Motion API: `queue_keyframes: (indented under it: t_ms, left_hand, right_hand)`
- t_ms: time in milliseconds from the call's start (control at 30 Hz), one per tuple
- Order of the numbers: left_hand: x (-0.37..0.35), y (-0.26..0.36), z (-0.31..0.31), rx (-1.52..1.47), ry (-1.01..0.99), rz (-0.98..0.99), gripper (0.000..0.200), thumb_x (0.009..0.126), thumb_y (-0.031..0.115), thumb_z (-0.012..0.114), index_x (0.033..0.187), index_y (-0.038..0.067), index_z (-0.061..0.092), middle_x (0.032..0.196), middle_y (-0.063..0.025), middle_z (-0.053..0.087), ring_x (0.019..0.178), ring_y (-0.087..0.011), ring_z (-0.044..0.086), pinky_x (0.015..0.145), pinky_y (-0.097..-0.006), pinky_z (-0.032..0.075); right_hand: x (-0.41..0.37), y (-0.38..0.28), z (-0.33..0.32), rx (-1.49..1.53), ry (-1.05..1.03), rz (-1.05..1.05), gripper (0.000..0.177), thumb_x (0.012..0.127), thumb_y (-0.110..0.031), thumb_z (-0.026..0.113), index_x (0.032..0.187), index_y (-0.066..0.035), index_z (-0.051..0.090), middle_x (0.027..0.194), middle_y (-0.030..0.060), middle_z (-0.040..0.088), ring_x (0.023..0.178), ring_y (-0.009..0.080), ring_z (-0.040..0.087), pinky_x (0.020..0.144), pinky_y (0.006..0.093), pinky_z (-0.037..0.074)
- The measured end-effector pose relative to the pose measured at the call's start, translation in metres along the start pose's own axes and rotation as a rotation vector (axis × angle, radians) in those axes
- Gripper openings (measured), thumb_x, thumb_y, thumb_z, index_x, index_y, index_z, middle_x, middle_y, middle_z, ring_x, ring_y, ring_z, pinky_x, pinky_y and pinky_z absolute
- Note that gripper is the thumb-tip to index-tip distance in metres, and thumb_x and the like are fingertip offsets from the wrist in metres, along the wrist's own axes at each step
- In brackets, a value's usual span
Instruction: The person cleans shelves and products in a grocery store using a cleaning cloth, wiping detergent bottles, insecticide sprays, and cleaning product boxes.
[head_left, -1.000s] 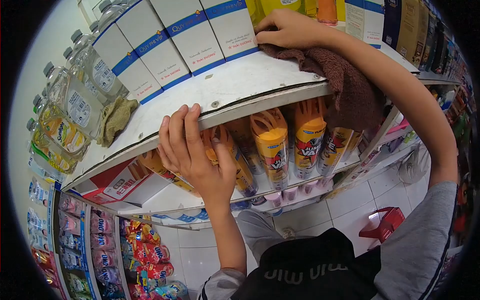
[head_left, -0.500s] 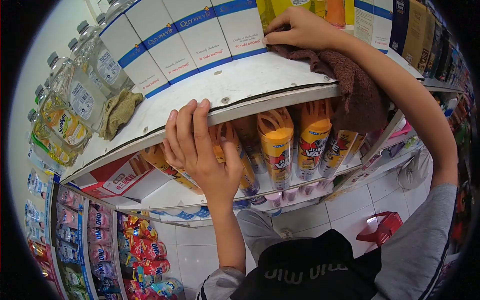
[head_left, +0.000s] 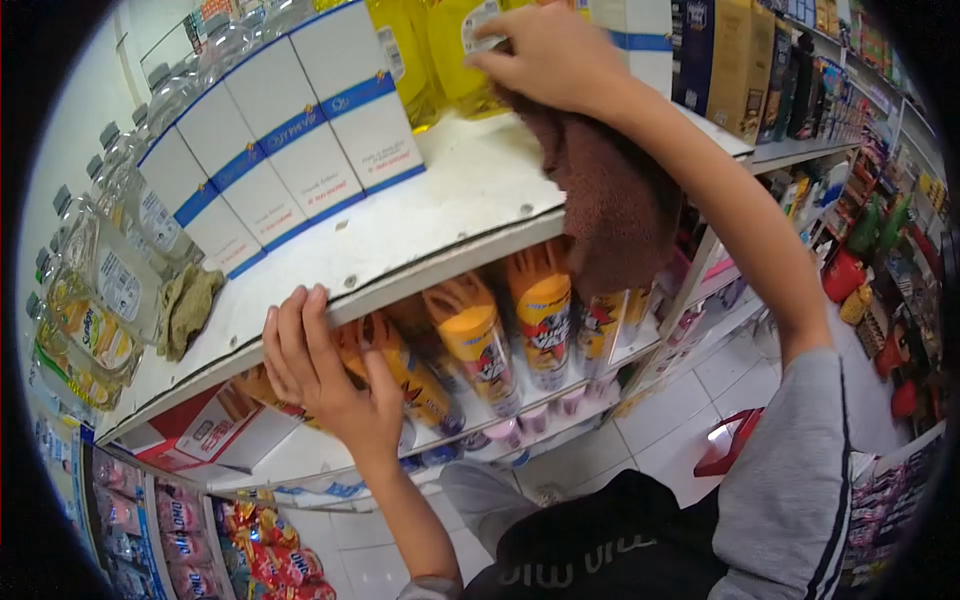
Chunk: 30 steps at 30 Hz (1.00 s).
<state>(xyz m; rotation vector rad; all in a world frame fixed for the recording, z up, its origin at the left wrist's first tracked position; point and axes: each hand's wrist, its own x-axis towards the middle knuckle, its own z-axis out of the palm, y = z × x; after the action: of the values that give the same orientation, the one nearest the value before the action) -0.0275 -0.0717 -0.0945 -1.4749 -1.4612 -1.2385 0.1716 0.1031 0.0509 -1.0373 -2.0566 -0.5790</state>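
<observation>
Rough brown terry cloth [head_left: 612,200], matt white shelf [head_left: 440,215], perhaps metal, glossy yellow plastic bottles [head_left: 452,62].

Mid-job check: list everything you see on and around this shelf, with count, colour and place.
top shelf: one, white, across the middle
brown cloth: one, draped over the top shelf's front edge
white boxes: at least four, blue band, in a row on the top shelf
yellow bottles: at least two, at the back, right of the boxes
clear bottles: several, far left
olive rag: one, on the top shelf at left
orange containers: several, on the shelf below
red stool: one, on the floor at right
left hand: grips the top shelf's front edge
right hand: holds the brown cloth by the yellow bottles
</observation>
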Motion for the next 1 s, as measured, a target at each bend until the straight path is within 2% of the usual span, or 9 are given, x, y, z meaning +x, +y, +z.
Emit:
queue_keyframes:
  t_ms: [33, 100, 200, 400, 533, 700, 800, 967, 1000]
  left_hand:
    - [0.0, 0.0, -0.001, 0.018, -0.006, -0.005, 0.053, 0.059, 0.005, 0.048, 0.112, 0.009, 0.047, 0.114, -0.0067, 0.045, 0.113, -0.0288, 0.035, 0.094, -0.0408, 0.017]
    - [0.0, 0.0, -0.002, 0.026, -0.016, -0.01, 0.053, 0.06, 0.004, 0.048, 0.112, 0.009, 0.047, 0.114, -0.0066, 0.045, 0.113, -0.0286, 0.034, 0.094, -0.0405, 0.017]
    - [0.0, 0.001, -0.002, 0.034, -0.022, -0.012, 0.053, 0.06, 0.004, 0.049, 0.113, 0.009, 0.046, 0.114, -0.0068, 0.045, 0.113, -0.0285, 0.034, 0.095, -0.0408, 0.017]
    - [-0.001, 0.004, 0.003, -0.001, 0.008, -0.027, 0.052, 0.061, 0.004, 0.05, 0.113, 0.008, 0.046, 0.115, -0.0071, 0.044, 0.115, -0.0283, 0.032, 0.095, -0.0411, 0.016]
    - [-0.001, 0.006, 0.002, 0.02, 0.008, -0.04, 0.049, 0.062, 0.005, 0.051, 0.111, 0.008, 0.047, 0.114, -0.0066, 0.046, 0.115, -0.0276, 0.033, 0.095, -0.0408, 0.017]
    - [0.015, 0.015, -0.016, -0.068, -0.035, -0.029, 0.041, 0.063, 0.01, 0.055, 0.103, 0.007, 0.052, 0.107, -0.0092, 0.049, 0.105, -0.027, 0.041, 0.091, -0.0389, 0.024]
    - [0.024, 0.03, -0.021, -0.405, -0.043, 0.019, 0.04, 0.061, 0.013, 0.059, 0.1, 0.006, 0.053, 0.104, -0.013, 0.05, 0.098, -0.0286, 0.046, 0.085, -0.0376, 0.032]
    - [0.017, 0.084, -0.013, -0.922, -0.265, 0.183, 0.055, 0.056, 0.016, 0.069, 0.106, 0.004, 0.049, 0.113, -0.0185, 0.044, 0.101, -0.0322, 0.044, 0.085, -0.0393, 0.035]
    - [0.009, 0.091, -0.007, -1.046, -0.354, 0.202, 0.057, 0.06, 0.017, 0.067, 0.112, 0.004, 0.045, 0.116, -0.02, 0.04, 0.104, -0.034, 0.042, 0.087, -0.0399, 0.034]
  right_hand:
    - [-0.001, 0.003, -0.019, -0.134, 0.12, 0.022, 0.044, 0.07, -0.044, 0.058, 0.086, -0.002, 0.059, 0.079, 0.0107, 0.06, 0.069, 0.0221, 0.059, 0.06, 0.0354, 0.046]
    - [-0.002, -0.011, -0.084, -0.186, -0.133, 0.412, 0.053, 0.074, -0.045, 0.05, 0.11, -0.006, 0.049, 0.101, 0.0205, 0.053, 0.083, 0.0313, 0.056, 0.07, 0.0369, 0.045]
    - [-0.015, 0.019, -0.096, -0.284, 0.277, 0.314, 0.06, 0.075, -0.052, 0.045, 0.115, -0.008, 0.045, 0.099, 0.0211, 0.054, 0.081, 0.034, 0.056, 0.07, 0.0391, 0.045]
    - [-0.021, 0.054, -0.066, -0.354, 0.215, 0.318, 0.071, 0.068, -0.056, 0.052, 0.121, -0.012, 0.035, 0.102, 0.0243, 0.051, 0.085, 0.0362, 0.054, 0.07, 0.0404, 0.045]
    - [-0.029, 0.054, -0.056, -0.184, 0.358, 0.294, 0.062, 0.064, -0.043, 0.062, 0.11, -0.008, 0.039, 0.095, 0.0212, 0.052, 0.085, 0.0349, 0.054, 0.07, 0.0403, 0.045]
    - [-0.083, 0.024, -0.068, 0.035, 0.797, -0.159, 0.052, 0.064, -0.025, 0.069, 0.106, -0.005, 0.046, 0.089, 0.0109, 0.055, 0.079, 0.0202, 0.057, 0.068, 0.0307, 0.046]
    - [-0.135, 0.011, -0.079, 0.118, 0.912, -0.11, 0.071, 0.059, -0.019, 0.072, 0.115, -0.004, 0.032, 0.113, 0.0116, 0.037, 0.1, 0.0245, 0.045, 0.077, 0.0339, 0.044]
    - [-0.205, -0.025, -0.077, 1.011, 0.874, 0.089, 0.085, 0.054, -0.031, 0.073, 0.118, 0.002, 0.029, 0.115, 0.0153, 0.036, 0.097, 0.0258, 0.046, 0.083, 0.0349, 0.04]
    - [-0.215, -0.024, -0.073, 1.075, 0.602, -0.017, 0.082, 0.053, -0.029, 0.074, 0.116, 0.002, 0.032, 0.112, 0.0157, 0.039, 0.095, 0.025, 0.048, 0.081, 0.0336, 0.04]
